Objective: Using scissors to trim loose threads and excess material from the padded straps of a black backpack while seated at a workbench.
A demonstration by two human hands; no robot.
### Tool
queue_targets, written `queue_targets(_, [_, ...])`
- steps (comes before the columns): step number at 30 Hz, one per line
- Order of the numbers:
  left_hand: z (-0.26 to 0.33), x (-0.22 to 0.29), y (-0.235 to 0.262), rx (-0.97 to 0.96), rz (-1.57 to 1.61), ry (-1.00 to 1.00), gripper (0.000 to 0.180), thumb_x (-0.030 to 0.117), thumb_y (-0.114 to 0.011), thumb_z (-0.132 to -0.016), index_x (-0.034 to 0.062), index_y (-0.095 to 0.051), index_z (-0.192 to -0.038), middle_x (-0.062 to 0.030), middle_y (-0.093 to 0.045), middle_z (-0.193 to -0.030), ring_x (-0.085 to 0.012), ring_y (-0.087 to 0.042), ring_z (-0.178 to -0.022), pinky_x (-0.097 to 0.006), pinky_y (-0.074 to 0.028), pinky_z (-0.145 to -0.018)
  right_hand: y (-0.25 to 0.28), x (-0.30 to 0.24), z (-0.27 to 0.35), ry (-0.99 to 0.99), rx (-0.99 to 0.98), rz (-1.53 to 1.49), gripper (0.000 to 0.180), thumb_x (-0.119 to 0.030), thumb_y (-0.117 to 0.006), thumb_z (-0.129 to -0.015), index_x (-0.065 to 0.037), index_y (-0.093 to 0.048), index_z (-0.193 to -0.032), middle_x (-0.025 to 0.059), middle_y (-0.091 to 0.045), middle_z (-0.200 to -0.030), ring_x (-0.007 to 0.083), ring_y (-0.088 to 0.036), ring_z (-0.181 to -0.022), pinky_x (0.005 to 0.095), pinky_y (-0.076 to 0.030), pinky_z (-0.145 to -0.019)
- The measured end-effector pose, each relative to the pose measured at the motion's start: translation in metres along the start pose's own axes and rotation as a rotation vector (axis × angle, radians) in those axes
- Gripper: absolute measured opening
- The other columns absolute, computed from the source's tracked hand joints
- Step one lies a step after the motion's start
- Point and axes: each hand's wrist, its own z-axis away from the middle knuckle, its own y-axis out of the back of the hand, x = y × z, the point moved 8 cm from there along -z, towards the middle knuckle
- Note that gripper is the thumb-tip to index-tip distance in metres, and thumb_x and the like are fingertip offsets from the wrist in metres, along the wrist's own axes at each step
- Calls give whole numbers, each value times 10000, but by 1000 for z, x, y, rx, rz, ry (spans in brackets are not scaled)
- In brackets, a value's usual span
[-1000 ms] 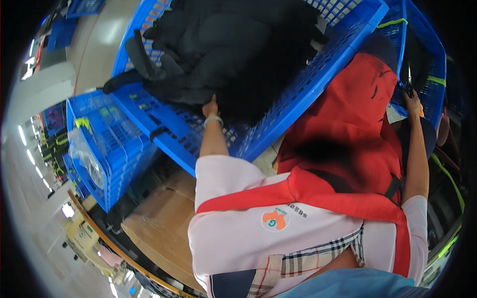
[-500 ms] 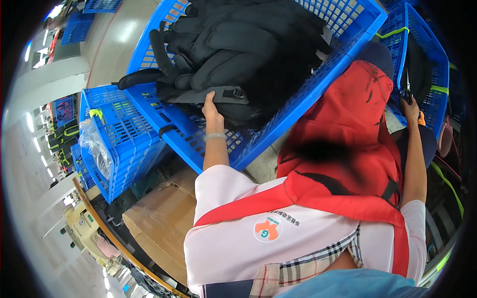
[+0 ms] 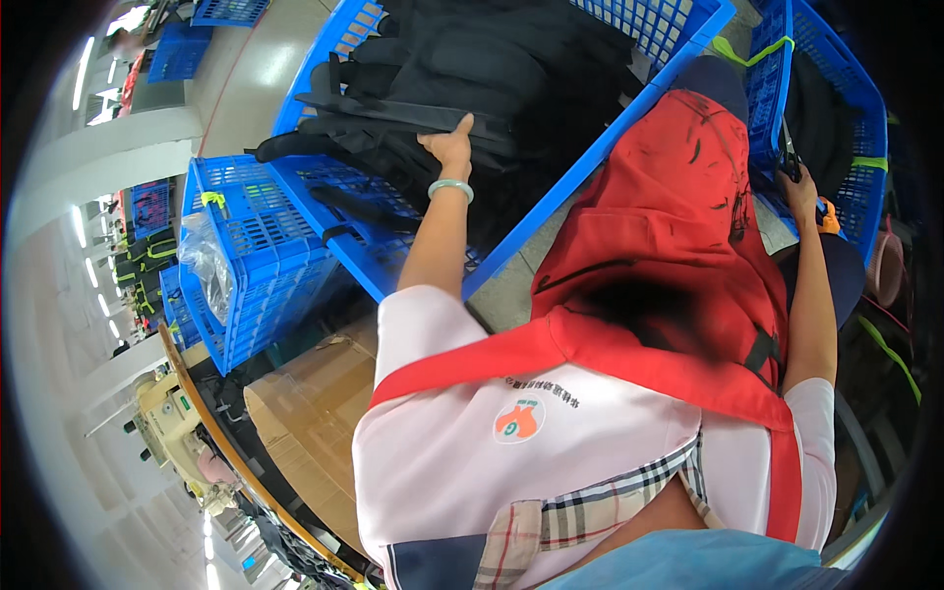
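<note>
In a large blue plastic basket (image 3: 580, 157) lies a heap of black padded fabric pieces (image 3: 482, 59). My left hand (image 3: 448, 147), with a pale bangle on the wrist, is closed on a flat black strap (image 3: 393, 116) on the near side of the heap; its thumb points up. At the right, my right hand (image 3: 800, 195) grips the dark handles of scissors (image 3: 788, 155), whose blades point away from me. It is beside a second blue basket (image 3: 865, 202) with black pieces inside. Part of the right hand's fingers is hidden.
A red apron (image 3: 649, 226) covers my lap between the baskets. Stacked blue crates (image 3: 270, 265) with a clear plastic bag (image 3: 205, 265) stand at the left. Below them are a cardboard box (image 3: 315, 413) and a wooden table edge (image 3: 211, 433) with a sewing machine (image 3: 172, 423).
My left hand has moved farther into the basket, and the strap with it; the buckle seen earlier no longer shows. The right hand keeps the scissors beside the right basket. The view has shifted slightly.
</note>
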Motion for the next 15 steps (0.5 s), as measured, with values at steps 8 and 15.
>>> queue_targets(8, [10,-73,38,67,435,598,465,305,-560,-959,19,-427,-1301,-120,-587,-935,-226,-525,-610,-384,-449,-594,19,-32,18,76,60,-69,451,-288,-701,-812,34,-601,-1112,211,-668,-906,324,-659,-811,372,-490,-731])
queue_targets(15, [30,6,89,104,969,542,188,130,-482,-980,23,-520,-1130,-123,-579,-1044,-268,-617,-863,-441,-532,-798,14,-19,15,-41,6,-230,382,-267,-676,-852,-4,-616,-1122,85,-636,-763,132,-569,-628,290,-446,-592])
